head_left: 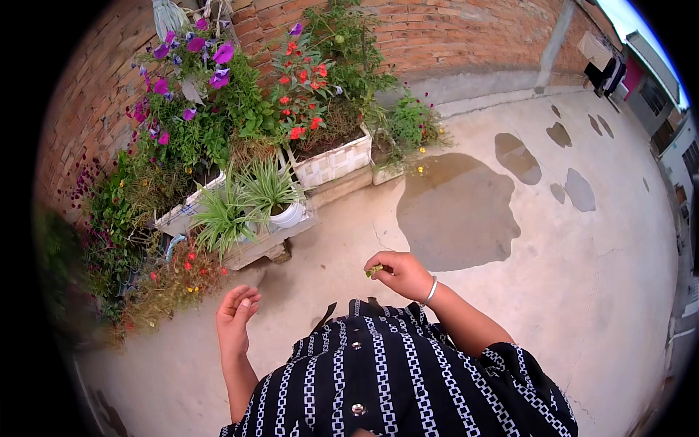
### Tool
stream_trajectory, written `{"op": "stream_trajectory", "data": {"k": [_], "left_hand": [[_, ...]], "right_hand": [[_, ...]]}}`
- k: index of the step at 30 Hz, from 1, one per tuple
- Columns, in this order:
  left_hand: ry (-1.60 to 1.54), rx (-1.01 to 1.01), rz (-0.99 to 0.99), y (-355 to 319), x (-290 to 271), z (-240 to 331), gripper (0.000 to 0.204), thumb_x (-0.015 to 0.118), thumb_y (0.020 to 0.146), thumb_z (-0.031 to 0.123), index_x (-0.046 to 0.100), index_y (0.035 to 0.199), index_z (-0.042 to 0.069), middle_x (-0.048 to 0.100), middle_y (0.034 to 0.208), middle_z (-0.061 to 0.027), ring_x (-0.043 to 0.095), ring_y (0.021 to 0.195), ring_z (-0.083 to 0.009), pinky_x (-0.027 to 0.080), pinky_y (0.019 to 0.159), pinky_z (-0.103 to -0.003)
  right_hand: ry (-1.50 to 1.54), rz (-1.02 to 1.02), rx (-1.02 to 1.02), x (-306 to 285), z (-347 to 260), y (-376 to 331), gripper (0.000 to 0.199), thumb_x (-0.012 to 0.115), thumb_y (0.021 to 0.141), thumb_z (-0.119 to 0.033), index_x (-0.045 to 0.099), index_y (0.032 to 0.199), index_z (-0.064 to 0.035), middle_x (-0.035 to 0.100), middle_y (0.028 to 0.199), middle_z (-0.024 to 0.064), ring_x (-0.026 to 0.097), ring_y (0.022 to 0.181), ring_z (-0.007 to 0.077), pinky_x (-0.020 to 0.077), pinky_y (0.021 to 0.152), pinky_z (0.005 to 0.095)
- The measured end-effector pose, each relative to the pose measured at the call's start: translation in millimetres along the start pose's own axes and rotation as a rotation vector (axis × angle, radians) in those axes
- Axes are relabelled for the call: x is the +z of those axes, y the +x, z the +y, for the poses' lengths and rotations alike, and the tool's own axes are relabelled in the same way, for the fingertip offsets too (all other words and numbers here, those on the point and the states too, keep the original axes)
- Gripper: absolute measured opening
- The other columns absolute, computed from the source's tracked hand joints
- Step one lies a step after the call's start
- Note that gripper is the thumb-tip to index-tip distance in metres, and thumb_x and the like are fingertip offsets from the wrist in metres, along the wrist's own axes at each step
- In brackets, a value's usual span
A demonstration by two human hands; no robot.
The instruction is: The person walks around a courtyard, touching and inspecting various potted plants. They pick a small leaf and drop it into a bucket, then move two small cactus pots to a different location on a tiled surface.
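My right hand [399, 274], with a pale bracelet [431, 290] at the wrist, is closed in a pinch. Between its thumb and fingers is a small yellow-green piece [374, 270] that looks like a bit of leaf or plant; its exact kind cannot be made out. To the left, my left hand [237, 313] is raised over the concrete with nothing seen in it, its fingers slightly bent and the thumb apart. Nearest to it are low plants [175, 280] with small red and yellow flowers. Two spider plants [268, 186] stand beyond, one in a white pot [288, 215].
Planter boxes [331, 162] with red and purple flowers line the brick wall [429, 33]. A low ledge [271, 240] holds the spider plants. Puddles [457, 218] lie on the concrete floor [597, 291]. Clothes [610, 73] hang at the far right.
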State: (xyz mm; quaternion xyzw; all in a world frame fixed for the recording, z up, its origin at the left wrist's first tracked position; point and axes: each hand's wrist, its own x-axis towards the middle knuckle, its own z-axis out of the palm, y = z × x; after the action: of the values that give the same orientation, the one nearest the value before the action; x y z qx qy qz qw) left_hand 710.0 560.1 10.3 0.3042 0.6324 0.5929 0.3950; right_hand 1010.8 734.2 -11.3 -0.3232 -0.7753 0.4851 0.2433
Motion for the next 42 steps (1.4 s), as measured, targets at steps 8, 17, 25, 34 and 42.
{"op": "stream_trajectory", "data": {"k": [8,17,25,34,42], "left_hand": [[0.063,-0.012,-0.059,-48.1,86.3,7.8,0.027,0.053,0.087,0.007,0.054,0.113,0.001,0.061,0.105,-0.0107,0.060,0.095,-0.0181,0.048,0.079,-0.027],[0.120,-0.029,-0.002,-90.6,116.7,14.1,0.028,0.053,0.087,0.009,0.053,0.114,0.001,0.061,0.105,-0.0110,0.060,0.095,-0.0187,0.049,0.079,-0.027],[0.147,-0.023,0.047,-104.3,120.9,10.7,0.028,0.052,0.087,0.010,0.053,0.114,0.001,0.061,0.104,-0.0106,0.060,0.095,-0.0186,0.049,0.079,-0.027],[0.132,0.011,0.014,-97.7,129.2,9.0,0.027,0.053,0.087,0.008,0.053,0.113,0.001,0.062,0.104,-0.0105,0.060,0.094,-0.0182,0.048,0.079,-0.027],[0.109,-0.018,0.038,-100.7,114.3,7.6,0.026,0.054,0.086,0.007,0.054,0.112,0.000,0.062,0.104,-0.0101,0.059,0.094,-0.0180,0.047,0.079,-0.027]], "right_hand": [[0.185,0.180,0.201,-65.4,60.6,-88.2,0.011,0.058,0.084,-0.010,0.062,0.091,-0.0016,0.062,0.076,0.0038,0.055,0.067,0.0088,0.0454,0.064,0.0228],[0.286,0.111,0.117,-86.8,54.3,-101.2,0.013,0.057,0.087,-0.011,0.061,0.086,0.0018,0.060,0.073,0.0025,0.055,0.067,0.0075,0.0454,0.063,0.0225],[0.275,0.057,0.065,-77.6,48.0,-95.3,0.011,0.058,0.085,-0.011,0.060,0.083,-0.0004,0.057,0.067,0.0041,0.051,0.060,0.0090,0.0423,0.056,0.0231],[0.197,0.058,0.100,-79.8,55.2,-106.2,0.011,0.059,0.084,-0.014,0.061,0.083,-0.0026,0.056,0.064,0.0038,0.048,0.055,0.0087,0.0406,0.052,0.0231],[0.192,0.007,0.092,-67.2,47.5,-92.9,0.012,0.058,0.084,-0.014,0.061,0.085,-0.0028,0.057,0.064,0.0037,0.049,0.055,0.0085,0.0411,0.053,0.0233]]}}
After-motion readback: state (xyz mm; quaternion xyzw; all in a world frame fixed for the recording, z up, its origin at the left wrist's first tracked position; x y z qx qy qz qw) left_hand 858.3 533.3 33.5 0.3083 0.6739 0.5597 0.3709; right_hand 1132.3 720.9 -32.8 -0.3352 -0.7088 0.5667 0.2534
